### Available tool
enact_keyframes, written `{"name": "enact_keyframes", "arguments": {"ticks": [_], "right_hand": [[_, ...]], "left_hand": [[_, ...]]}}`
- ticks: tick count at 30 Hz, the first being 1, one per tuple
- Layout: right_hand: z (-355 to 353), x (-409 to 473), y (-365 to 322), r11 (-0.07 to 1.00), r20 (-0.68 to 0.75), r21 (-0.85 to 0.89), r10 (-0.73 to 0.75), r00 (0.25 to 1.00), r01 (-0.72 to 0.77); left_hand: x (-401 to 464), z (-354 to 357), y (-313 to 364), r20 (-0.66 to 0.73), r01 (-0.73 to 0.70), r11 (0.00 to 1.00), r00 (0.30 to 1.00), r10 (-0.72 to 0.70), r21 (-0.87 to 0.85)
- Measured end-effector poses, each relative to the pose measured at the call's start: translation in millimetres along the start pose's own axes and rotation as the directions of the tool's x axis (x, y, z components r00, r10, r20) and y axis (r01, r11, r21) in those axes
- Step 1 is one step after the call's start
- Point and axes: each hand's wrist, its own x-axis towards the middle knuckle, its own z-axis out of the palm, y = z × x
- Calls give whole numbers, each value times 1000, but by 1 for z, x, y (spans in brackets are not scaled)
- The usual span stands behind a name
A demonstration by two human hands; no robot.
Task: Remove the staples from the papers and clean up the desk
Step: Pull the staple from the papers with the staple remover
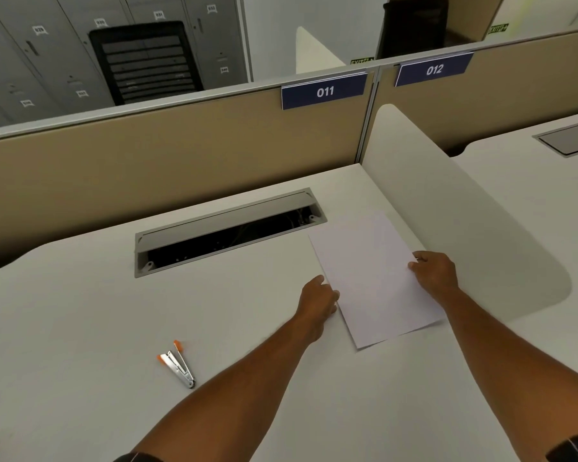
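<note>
A dark blue rectangular sign [324, 92] on the beige partition reads "011"; its neighbouring blue sign [434, 69] reads "012"; grey locker labels are too blurred

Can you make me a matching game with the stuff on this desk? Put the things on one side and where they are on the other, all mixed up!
Things:
1. staple remover
2. papers
3. cable hatch
4. sign 011

Places:
A. on the beige divider wall at the back
B. lying alone on the desk, near the left forearm
C. between the left hand and the right hand
D. sunk into the desk, lid open, dark inside

Pairs: 1-B, 2-C, 3-D, 4-A
</note>
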Motion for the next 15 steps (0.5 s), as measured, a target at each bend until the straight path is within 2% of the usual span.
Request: {"name": "enact_keyframes", "arguments": {"ticks": [5, 9, 11, 15], "right_hand": [[10, 4, 9, 990, -5, -106, -91, 996, 90], [16, 5, 11, 979, 6, -190, -79, 997, 79], [18, 4, 12, 981, 12, -185, -58, 998, 60], [20, -1, 13, 974, 10, -200, -106, 994, 106]], "left_hand": [[2, 1, 0, 39, -5, 1000, 999, 4, 26], [0, 2, 2, 59, -10, 999, 998, 8, 41], [-1, 2, 1, 68, -16, 998, 998, 11, 60], [0, -1, -1, 75, -21, 996, 997, 14, 89]]}}
